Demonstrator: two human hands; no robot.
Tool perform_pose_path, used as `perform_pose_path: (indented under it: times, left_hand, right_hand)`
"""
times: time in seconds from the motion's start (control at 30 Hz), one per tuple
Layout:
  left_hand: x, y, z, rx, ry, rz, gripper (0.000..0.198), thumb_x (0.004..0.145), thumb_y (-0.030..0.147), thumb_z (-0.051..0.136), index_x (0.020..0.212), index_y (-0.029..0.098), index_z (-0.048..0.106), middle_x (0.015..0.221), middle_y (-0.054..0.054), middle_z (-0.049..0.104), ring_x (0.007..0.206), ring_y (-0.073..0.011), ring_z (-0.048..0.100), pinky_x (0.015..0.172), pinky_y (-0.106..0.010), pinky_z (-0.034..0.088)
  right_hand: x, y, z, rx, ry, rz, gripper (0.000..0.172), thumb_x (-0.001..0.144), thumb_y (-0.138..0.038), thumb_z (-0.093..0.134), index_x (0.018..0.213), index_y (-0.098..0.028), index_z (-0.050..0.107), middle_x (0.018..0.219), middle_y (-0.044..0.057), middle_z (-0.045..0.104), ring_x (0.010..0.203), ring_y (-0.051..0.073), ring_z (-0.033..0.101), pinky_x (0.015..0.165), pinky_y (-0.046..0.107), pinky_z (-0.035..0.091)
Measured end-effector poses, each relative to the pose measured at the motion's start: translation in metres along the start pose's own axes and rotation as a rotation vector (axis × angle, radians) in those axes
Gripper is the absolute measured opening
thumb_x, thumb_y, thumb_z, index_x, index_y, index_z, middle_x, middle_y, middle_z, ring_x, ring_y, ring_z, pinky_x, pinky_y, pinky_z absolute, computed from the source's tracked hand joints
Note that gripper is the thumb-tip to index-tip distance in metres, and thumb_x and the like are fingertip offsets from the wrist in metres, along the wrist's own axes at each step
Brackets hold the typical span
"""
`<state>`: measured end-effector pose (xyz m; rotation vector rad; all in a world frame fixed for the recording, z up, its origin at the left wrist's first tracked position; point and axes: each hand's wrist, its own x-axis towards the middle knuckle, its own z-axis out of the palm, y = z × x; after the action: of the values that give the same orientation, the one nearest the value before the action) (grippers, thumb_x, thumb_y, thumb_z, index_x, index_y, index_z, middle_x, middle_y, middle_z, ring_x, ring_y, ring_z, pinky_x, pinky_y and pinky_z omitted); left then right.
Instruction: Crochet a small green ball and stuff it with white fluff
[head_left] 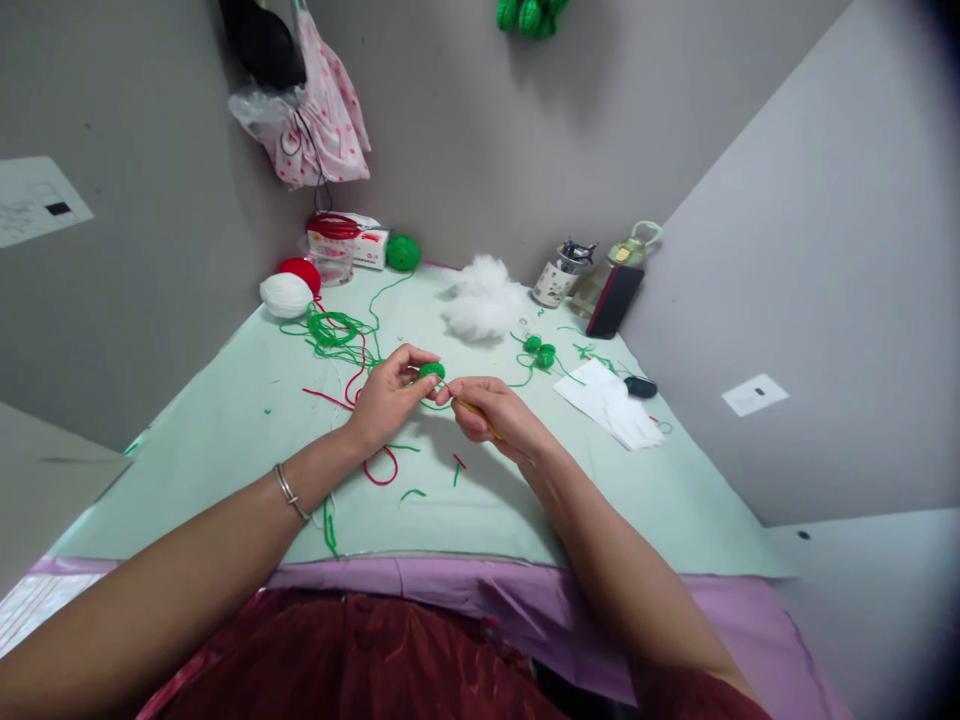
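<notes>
Above the middle of the table, my left hand (389, 396) pinches a small green crochet piece (431, 371) between thumb and fingers. My right hand (491, 408) is closed around a crochet hook (480, 416) with a yellow handle. The hook's thin metal shaft points left and meets the lower right edge of the green piece; whether its tip is inside a stitch is too small to tell. Green yarn (439, 407) runs just below the two hands. Red yarn (381, 468) curls on the table under my left wrist.
White stuffing (482, 300) lies behind my hands. A white yarn ball (286, 295), tangled green yarn (334, 332) and a green yarn ball (403, 253) are at the back left. On the right are small green balls (545, 355), white tissue (611, 402), a pen cup (556, 284) and a phone (616, 301).
</notes>
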<state>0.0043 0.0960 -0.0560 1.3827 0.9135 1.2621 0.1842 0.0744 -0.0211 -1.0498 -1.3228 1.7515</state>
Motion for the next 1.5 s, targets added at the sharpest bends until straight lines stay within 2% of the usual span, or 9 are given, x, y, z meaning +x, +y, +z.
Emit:
perform_pose_path:
  times: [0.37,0.47,0.6,0.7,0.83,0.97,1.07,1.3,1.5]
  left_hand:
    - [-0.003,-0.004,0.004,-0.075,-0.043,-0.023,0.022,0.085,0.035,0.076,0.095,0.022,0.061,0.082,0.001,0.072,0.076,-0.0174,0.073,0.079,-0.036,0.061]
    - [0.000,-0.002,0.005,-0.103,-0.059,-0.040,0.020,0.085,0.035,0.075,0.092,0.021,0.062,0.076,0.001,0.071,0.073,-0.0169,0.071,0.076,-0.035,0.061]
    - [0.004,0.001,0.006,-0.108,-0.048,-0.051,0.014,0.081,0.029,0.072,0.085,0.020,0.061,0.072,0.004,0.064,0.065,-0.0138,0.064,0.065,-0.029,0.059]
    - [0.004,0.003,0.007,-0.086,-0.027,-0.028,0.013,0.079,0.027,0.071,0.083,0.021,0.059,0.072,0.005,0.060,0.063,-0.0129,0.061,0.062,-0.027,0.057]
    - [0.001,0.006,0.006,-0.042,-0.023,0.049,0.013,0.082,0.031,0.069,0.087,0.022,0.060,0.075,0.002,0.063,0.068,-0.0157,0.063,0.068,-0.029,0.056]
    - [0.004,0.007,0.000,0.046,0.007,0.127,0.010,0.085,0.029,0.068,0.092,0.022,0.065,0.091,-0.003,0.070,0.087,-0.0197,0.066,0.083,-0.033,0.054]
    - [0.006,0.003,-0.003,0.139,0.056,0.170,0.006,0.085,0.024,0.067,0.092,0.023,0.066,0.090,-0.002,0.069,0.084,-0.0199,0.063,0.083,-0.034,0.051]
    - [0.006,-0.001,-0.010,0.328,0.075,0.316,0.015,0.083,0.018,0.064,0.095,0.026,0.069,0.099,-0.006,0.073,0.096,-0.0274,0.059,0.096,-0.043,0.046]
    - [0.007,0.002,-0.016,0.312,0.046,0.363,0.014,0.083,0.021,0.069,0.095,0.026,0.072,0.109,-0.008,0.076,0.108,-0.0310,0.060,0.107,-0.047,0.042]
  right_hand:
    - [0.000,-0.005,-0.005,-0.075,-0.001,0.014,0.024,0.085,-0.043,0.059,0.084,-0.019,0.062,0.048,-0.014,0.024,0.043,0.007,0.012,0.044,0.024,0.018]
    - [-0.001,-0.002,0.002,-0.201,0.085,-0.062,0.025,0.089,-0.042,0.054,0.083,-0.020,0.062,0.047,-0.012,0.028,0.044,0.009,0.017,0.048,0.026,0.020]
    - [-0.006,0.005,0.021,-0.420,0.269,-0.212,0.020,0.092,-0.035,0.055,0.077,-0.022,0.058,0.057,-0.005,0.043,0.054,0.012,0.031,0.058,0.029,0.023]
    - [-0.010,0.011,0.031,-0.548,0.345,-0.273,0.018,0.090,-0.029,0.060,0.074,-0.024,0.054,0.059,-0.005,0.042,0.055,0.013,0.027,0.063,0.031,0.020]
    - [-0.012,0.010,0.034,-0.627,0.350,-0.316,0.016,0.091,-0.030,0.060,0.077,-0.025,0.055,0.056,-0.006,0.038,0.053,0.013,0.026,0.062,0.031,0.020]
    - [-0.007,0.003,0.024,-0.284,0.153,-0.194,0.023,0.095,-0.042,0.058,0.086,-0.021,0.063,0.050,-0.009,0.036,0.049,0.011,0.025,0.054,0.027,0.020]
    - [-0.001,-0.001,0.014,-0.017,-0.022,-0.059,0.029,0.090,-0.047,0.065,0.085,-0.019,0.065,0.044,-0.013,0.029,0.044,0.008,0.016,0.048,0.025,0.015]
    - [0.005,-0.001,0.001,0.024,-0.142,0.023,0.030,0.091,-0.048,0.066,0.090,-0.017,0.068,0.043,-0.014,0.031,0.041,0.007,0.012,0.044,0.024,0.014]
    - [0.004,0.000,-0.003,-0.068,-0.275,0.073,0.034,0.091,-0.047,0.069,0.092,-0.013,0.075,0.043,-0.013,0.034,0.043,0.006,0.018,0.046,0.023,0.017]
